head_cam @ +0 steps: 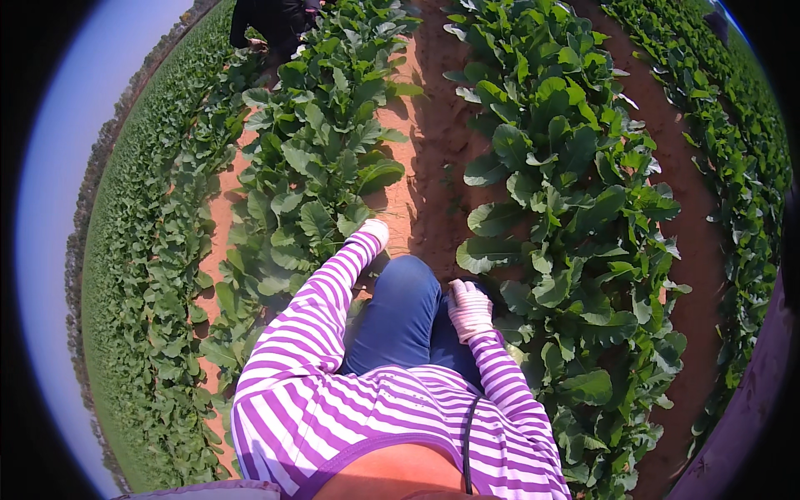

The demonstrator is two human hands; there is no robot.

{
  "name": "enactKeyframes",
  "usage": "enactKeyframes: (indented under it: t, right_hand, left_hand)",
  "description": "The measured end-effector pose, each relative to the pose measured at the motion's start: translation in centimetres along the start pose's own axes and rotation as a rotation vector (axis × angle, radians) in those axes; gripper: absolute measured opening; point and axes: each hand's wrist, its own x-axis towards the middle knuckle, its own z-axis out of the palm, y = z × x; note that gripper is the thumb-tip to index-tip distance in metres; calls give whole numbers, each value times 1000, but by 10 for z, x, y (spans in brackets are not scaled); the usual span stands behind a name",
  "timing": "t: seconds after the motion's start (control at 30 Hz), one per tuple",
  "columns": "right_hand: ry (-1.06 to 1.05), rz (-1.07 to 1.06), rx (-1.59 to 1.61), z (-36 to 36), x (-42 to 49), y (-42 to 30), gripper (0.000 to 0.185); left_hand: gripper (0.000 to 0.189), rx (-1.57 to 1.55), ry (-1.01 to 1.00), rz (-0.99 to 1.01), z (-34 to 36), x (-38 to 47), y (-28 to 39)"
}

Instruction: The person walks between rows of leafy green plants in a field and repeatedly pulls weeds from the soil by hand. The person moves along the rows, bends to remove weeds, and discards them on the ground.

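My left hand [375, 232], in a pale glove, reaches down beside the row of broad leafy green plants [319, 169] on the left. Its fingers are hidden from this angle, so whether it grips a stem or leaf does not show. In a striped knit glove, my right hand [470, 310] rests on my right leg by the knee, its fingers curled over and the palm out of sight. Bent in front of me is my left knee [406, 287] in blue trousers. Close to my right hand grows another leafy row [562, 250].
A reddish soil furrow [431, 156] runs ahead between the two rows. Another furrow [694, 231] lies to the right, with more planted rows [737, 125] beyond it. At the upper left, a person in dark clothing [275, 25] is among the plants. A tree line [94, 162] borders the field.
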Motion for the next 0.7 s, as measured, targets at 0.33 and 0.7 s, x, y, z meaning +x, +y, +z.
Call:
enactKeyframes:
  t: [0.33,0.7]
  right_hand:
    - [-5,9,1,1,1,0,15]
    - [-10,25,35,2,3,2,16]
  left_hand:
    - [27,-995,-49,16,-35,-12,28]
    - [13,-1742,113,-460,2,-15,-84]
